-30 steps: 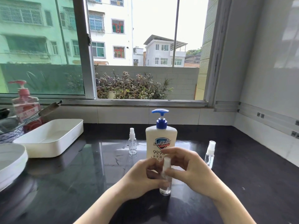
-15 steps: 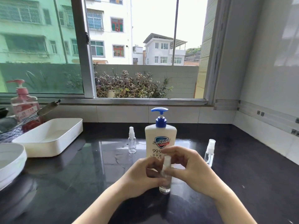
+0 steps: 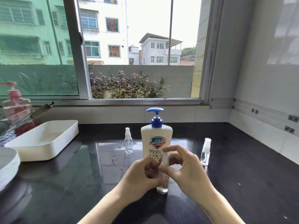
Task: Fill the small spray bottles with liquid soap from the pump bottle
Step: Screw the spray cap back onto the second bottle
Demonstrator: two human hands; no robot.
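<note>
A white pump bottle point(image 3: 156, 139) with a blue pump stands upright on the dark counter point(image 3: 80, 175). In front of it my left hand point(image 3: 142, 175) grips the clear body of a small spray bottle point(image 3: 163, 187) that stands on the counter. My right hand point(image 3: 182, 168) pinches the bottle's white spray top with thumb and fingers. A second small spray bottle point(image 3: 128, 141) stands left of the pump bottle. A third small spray bottle point(image 3: 205, 151) stands to the right.
A white rectangular tray point(image 3: 45, 139) sits at the left, with a white bowl point(image 3: 8, 164) nearer me. A pink pump bottle point(image 3: 16, 107) and a dish rack stand at the far left. The tiled wall rises on the right.
My right hand's fingers have shifted slightly around the spray top, the forefinger now lifted. The bottle and my left hand stay in place.
</note>
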